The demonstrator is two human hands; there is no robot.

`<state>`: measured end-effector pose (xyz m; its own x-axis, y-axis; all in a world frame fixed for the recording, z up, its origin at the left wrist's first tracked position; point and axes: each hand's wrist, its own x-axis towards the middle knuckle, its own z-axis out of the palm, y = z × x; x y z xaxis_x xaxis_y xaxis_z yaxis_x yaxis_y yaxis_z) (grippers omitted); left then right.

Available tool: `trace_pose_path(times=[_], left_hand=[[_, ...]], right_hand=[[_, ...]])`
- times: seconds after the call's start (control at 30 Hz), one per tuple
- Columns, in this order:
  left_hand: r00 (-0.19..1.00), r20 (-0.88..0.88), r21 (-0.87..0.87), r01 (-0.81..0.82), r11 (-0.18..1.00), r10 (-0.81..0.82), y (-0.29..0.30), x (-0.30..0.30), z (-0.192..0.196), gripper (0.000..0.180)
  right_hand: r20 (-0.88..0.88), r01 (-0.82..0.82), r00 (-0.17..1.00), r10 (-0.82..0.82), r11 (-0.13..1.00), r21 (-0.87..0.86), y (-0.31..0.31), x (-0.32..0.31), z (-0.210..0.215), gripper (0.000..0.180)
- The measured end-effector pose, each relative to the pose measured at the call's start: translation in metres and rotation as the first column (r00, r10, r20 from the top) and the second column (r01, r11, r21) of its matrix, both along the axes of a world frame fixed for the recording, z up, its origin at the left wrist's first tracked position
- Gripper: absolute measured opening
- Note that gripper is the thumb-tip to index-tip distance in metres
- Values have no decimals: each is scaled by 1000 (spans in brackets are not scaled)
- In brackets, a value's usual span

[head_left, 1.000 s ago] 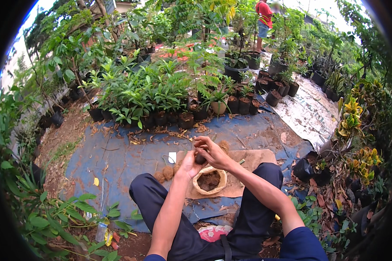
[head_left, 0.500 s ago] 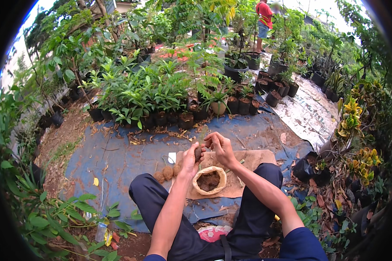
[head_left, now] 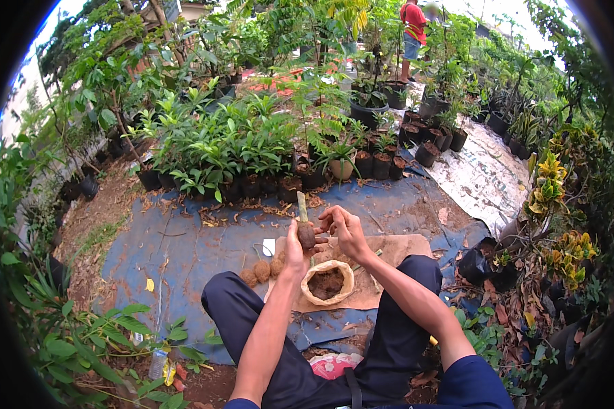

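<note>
My left hand (head_left: 295,247) grips a brown ball of soil (head_left: 307,236) with a short pale stem cutting (head_left: 301,205) standing up out of it. My right hand (head_left: 346,230) hovers beside the ball, its fingertips touching the top of it. Below both hands a tan sack (head_left: 327,283), rolled open and filled with dark soil, stands between my knees on a brown sheet (head_left: 396,249). To the left of the sack lie three round soil balls (head_left: 261,270) in a row.
A blue tarp (head_left: 184,252) covers the ground in front of me. Rows of potted seedlings in black bags (head_left: 239,184) line its far edge. A white sheet (head_left: 481,177) lies at right. A person in a red shirt (head_left: 413,34) stands far back.
Both hands have lifted slightly with the soil ball, and the cutting now stands upright in it. My right hand shifted from over the ball to its right side.
</note>
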<state>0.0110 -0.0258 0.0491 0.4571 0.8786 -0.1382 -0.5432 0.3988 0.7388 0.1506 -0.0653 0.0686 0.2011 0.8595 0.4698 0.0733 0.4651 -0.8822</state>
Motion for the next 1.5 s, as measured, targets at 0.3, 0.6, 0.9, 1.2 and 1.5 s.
trace_pose_path(times=[0.3,0.6,0.9,1.2,1.5], left_hand=[[957,290,-184,84,979,-28,11,-4,-11,21],[984,174,-70,45,996,-32,9,-1,-8,20],[997,70,-66,50,997,-46,3,-2,4,21],[997,26,-49,76,996,-74,6,-3,-1,26],[951,264,-112,198,974,-162,7,-1,-8,20]], right_hand=[[54,-10,998,10,1000,3,0,1,1,38],[-22,4,1000,-4,1000,-5,0,2,1,37],[2,14,1000,-14,1000,-1,1,2,-1,38],[4,25,1000,-25,1000,11,1,2,-2,39],[49,170,984,-172,984,45,-1,2,3,41]])
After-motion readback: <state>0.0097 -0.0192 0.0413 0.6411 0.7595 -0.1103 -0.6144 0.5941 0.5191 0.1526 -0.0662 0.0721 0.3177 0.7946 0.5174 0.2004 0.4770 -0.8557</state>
